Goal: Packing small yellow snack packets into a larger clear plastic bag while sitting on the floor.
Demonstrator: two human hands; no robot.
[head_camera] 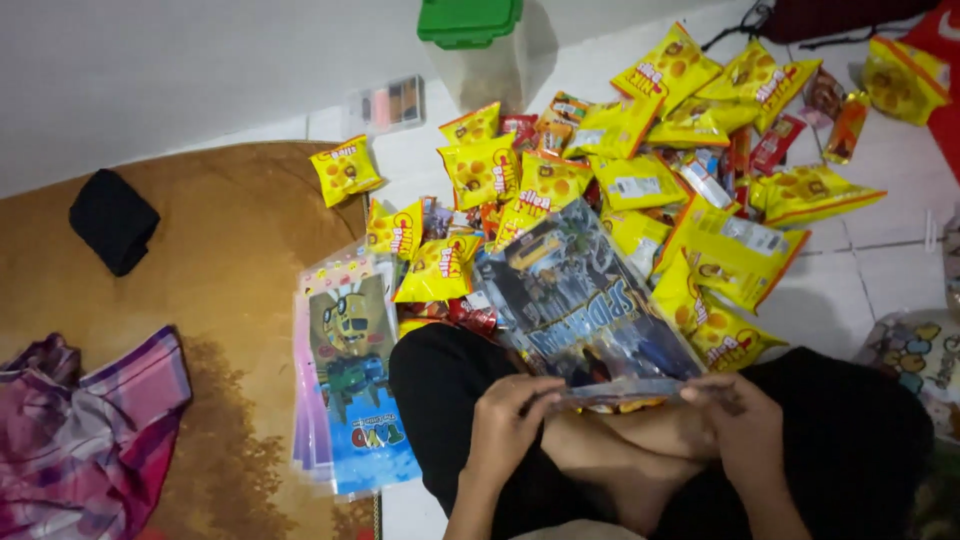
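Hands (510, 420) (735, 420) pinch dark glossy bag (575, 290) beside yellow packets (720, 250).

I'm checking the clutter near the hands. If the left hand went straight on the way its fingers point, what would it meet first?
The left hand points right, along the edge of the printed plastic bag it holds. Going on, it would probably meet the right hand gripping the same edge, though depth is unclear.

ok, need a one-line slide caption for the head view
Seated person's left hand and right hand hold a printed plastic bag over a heap of yellow snack packets.
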